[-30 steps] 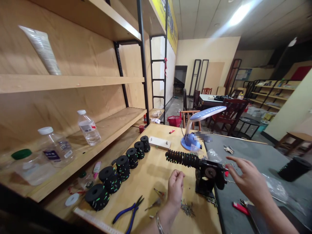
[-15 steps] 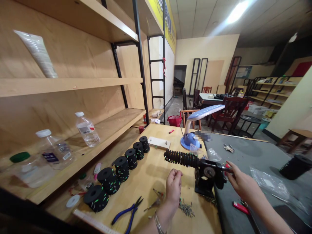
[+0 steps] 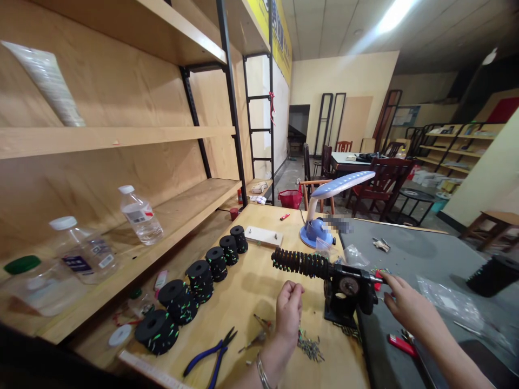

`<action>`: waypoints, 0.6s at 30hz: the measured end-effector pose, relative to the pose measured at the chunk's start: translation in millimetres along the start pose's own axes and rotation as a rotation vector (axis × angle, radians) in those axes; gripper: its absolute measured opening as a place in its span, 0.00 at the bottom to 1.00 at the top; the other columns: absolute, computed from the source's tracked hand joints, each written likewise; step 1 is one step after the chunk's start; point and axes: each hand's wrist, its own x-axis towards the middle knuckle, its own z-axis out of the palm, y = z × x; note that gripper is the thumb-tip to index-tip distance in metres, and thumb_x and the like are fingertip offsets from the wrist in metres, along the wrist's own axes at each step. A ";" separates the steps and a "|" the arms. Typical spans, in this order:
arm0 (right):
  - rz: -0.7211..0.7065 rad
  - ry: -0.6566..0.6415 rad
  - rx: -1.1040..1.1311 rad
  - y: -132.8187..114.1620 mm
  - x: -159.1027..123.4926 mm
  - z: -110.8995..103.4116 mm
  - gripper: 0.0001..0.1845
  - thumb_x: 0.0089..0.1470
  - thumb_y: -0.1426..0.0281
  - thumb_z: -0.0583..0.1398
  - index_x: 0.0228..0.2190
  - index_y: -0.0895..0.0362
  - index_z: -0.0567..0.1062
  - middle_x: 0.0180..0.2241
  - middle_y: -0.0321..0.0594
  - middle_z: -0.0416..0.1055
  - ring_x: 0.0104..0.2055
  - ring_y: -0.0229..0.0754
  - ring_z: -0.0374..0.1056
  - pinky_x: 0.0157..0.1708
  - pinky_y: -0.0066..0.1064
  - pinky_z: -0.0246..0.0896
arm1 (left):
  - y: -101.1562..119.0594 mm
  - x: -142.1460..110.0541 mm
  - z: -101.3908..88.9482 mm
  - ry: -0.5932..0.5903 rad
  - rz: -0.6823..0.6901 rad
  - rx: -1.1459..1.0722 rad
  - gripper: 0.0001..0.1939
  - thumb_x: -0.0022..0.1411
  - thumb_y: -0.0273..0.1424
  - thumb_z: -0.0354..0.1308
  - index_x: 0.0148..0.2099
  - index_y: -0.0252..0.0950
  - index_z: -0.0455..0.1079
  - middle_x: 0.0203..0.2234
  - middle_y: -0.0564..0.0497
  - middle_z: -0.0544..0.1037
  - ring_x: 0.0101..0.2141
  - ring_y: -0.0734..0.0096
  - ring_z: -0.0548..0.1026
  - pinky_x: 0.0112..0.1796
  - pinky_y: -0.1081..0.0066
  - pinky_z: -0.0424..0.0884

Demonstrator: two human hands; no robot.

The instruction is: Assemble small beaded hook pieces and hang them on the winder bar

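A small black machine (image 3: pixel 349 292) with a round dial stands at the table's edge. From its left side sticks out a ridged black roll (image 3: pixel 300 263) dotted with small coloured bits. My right hand (image 3: pixel 407 302) is at the machine's right end, fingers bent over the metal shaft (image 3: pixel 378 279). Below the roll, my left hand (image 3: pixel 290 305) is closed in a pinch; whatever is between its fingertips is too small to make out. Beside that wrist lies a pile of small dark pieces (image 3: pixel 310 346). Blue-handled pliers (image 3: pixel 213 354) lie open to its left.
Black spools (image 3: pixel 157 330) with coloured bits form a row along the left. A blue desk lamp (image 3: pixel 314 232) and a white board with pegs (image 3: pixel 263 236) stand beyond. Plastic bottles (image 3: pixel 141 216) occupy the shelf. On the grey surface lie a red-handled tool (image 3: pixel 402 346) and clear bags (image 3: pixel 448 302).
My right hand has shifted slightly right and down at the shaft, its fingers now bent over the top. My left hand keeps its pinch in place. The view has moved slightly.
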 end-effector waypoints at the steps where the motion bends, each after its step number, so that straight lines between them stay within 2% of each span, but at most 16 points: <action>1: 0.005 0.010 0.004 1.2 1.7 2.4 0.22 0.53 0.73 0.50 0.48 0.56 0.73 0.49 0.48 0.75 0.44 0.51 0.75 0.40 0.40 0.73 | -0.6 -0.2 0.2 -0.001 0.002 0.001 0.22 0.50 0.49 0.62 0.28 0.37 0.61 0.13 0.64 0.51 0.16 0.82 0.47 0.17 0.78 0.41; 5: 0.004 -0.014 0.011 4.1 10.5 8.2 0.21 0.53 0.77 0.51 0.43 0.54 0.78 0.46 0.48 0.78 0.43 0.51 0.76 0.39 0.38 0.73 | -2.4 -0.3 0.3 0.003 0.019 0.007 0.21 0.52 0.49 0.61 0.28 0.37 0.61 0.13 0.64 0.50 0.16 0.81 0.46 0.17 0.78 0.41; 9: 0.009 -0.077 -0.015 8.3 17.5 12.2 0.23 0.51 0.81 0.53 0.43 0.52 0.79 0.46 0.46 0.78 0.44 0.50 0.76 0.39 0.34 0.71 | -3.6 1.9 0.5 0.011 0.056 0.021 0.20 0.53 0.47 0.61 0.28 0.37 0.60 0.14 0.63 0.52 0.16 0.81 0.48 0.17 0.78 0.42; 12: 0.013 -0.113 -0.010 10.8 20.9 14.9 0.22 0.50 0.81 0.55 0.42 0.52 0.79 0.44 0.45 0.79 0.42 0.51 0.77 0.36 0.32 0.71 | -4.0 5.5 1.5 0.014 0.089 0.030 0.19 0.54 0.46 0.61 0.28 0.37 0.61 0.15 0.63 0.52 0.17 0.81 0.49 0.18 0.78 0.44; 18: 0.017 -0.177 0.014 7.2 22.1 19.0 0.13 0.53 0.75 0.56 0.33 0.54 0.82 0.33 0.48 0.82 0.34 0.53 0.79 0.28 0.31 0.68 | -2.1 12.4 4.1 0.021 0.131 0.024 0.18 0.55 0.45 0.61 0.29 0.36 0.62 0.15 0.63 0.52 0.17 0.81 0.49 0.18 0.78 0.44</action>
